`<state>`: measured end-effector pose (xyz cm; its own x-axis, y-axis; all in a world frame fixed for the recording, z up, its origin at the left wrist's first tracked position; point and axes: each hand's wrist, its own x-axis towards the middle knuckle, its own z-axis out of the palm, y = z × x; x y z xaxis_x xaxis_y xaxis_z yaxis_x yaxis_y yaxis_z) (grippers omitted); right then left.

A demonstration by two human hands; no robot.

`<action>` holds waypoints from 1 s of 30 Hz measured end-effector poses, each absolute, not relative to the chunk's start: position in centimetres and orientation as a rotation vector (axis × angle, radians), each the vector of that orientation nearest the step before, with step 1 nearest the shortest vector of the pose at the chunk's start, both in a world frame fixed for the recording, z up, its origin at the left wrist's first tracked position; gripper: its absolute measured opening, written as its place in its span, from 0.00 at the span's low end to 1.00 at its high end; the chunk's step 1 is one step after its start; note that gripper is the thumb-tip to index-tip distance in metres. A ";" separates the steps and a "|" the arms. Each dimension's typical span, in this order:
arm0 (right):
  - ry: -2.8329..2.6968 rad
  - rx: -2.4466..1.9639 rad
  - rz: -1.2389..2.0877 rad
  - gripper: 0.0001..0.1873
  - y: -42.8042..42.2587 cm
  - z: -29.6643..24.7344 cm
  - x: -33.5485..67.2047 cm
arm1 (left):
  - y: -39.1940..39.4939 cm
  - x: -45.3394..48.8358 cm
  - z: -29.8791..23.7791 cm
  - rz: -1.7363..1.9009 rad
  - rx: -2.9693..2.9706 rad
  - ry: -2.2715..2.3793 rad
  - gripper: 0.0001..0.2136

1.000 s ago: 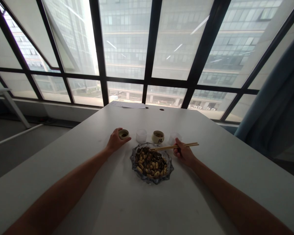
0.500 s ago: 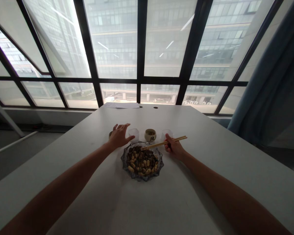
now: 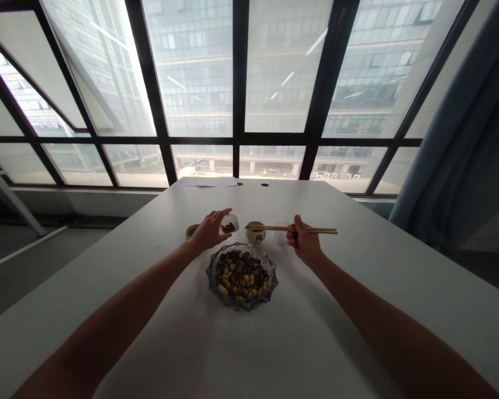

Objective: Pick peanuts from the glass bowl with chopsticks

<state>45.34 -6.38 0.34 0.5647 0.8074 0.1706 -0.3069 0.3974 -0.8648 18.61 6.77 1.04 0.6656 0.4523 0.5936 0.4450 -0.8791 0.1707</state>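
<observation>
My left hand is curled around a small clear cup, thumb in front and fingers behind. The cup leans toward me, showing a few dark seeds. In my right hand is a pair of wooden chopsticks, held nearly level. Their tips are over a cream-coloured cup with a dark character; whether they pinch anything is too small to tell. Closer to me stands a scalloped glass bowl of peanuts and dark seeds.
Another cup is partly hidden behind my left hand. A second clear cup stands just left of my right hand. Papers lie at the far end of the white table, before large windows. A blue curtain hangs at the right.
My left hand has closed in on the clear cup, which now leans and shows seeds. The chopsticks moved from the glass bowl up to the cream cup and levelled out.
</observation>
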 end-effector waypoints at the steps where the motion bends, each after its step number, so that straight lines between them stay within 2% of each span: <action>1: -0.667 -0.907 0.727 0.30 -6.5 0.7 45.0 | 6.7 18.6 1.0 1.021 2.850 0.779 0.36; 9: -0.931 -1.015 0.406 0.28 -7.0 3.2 40.7 | 6.3 19.0 1.0 0.969 2.846 0.786 0.36; 16: -1.365 -1.127 0.379 0.26 -5.5 3.3 39.3 | 6.0 19.0 1.1 0.918 2.829 0.847 0.38; 20: -1.319 -1.113 0.317 0.27 -7.6 4.0 39.9 | 6.4 19.0 1.0 0.836 2.819 0.936 0.38; 25: -1.345 -1.180 0.390 0.31 -10.1 4.4 40.4 | 7.3 19.7 1.3 0.639 2.808 1.119 0.36; 30: -1.487 -1.244 0.462 0.25 -10.4 3.3 39.5 | 7.7 20.1 1.4 0.568 2.821 1.177 0.35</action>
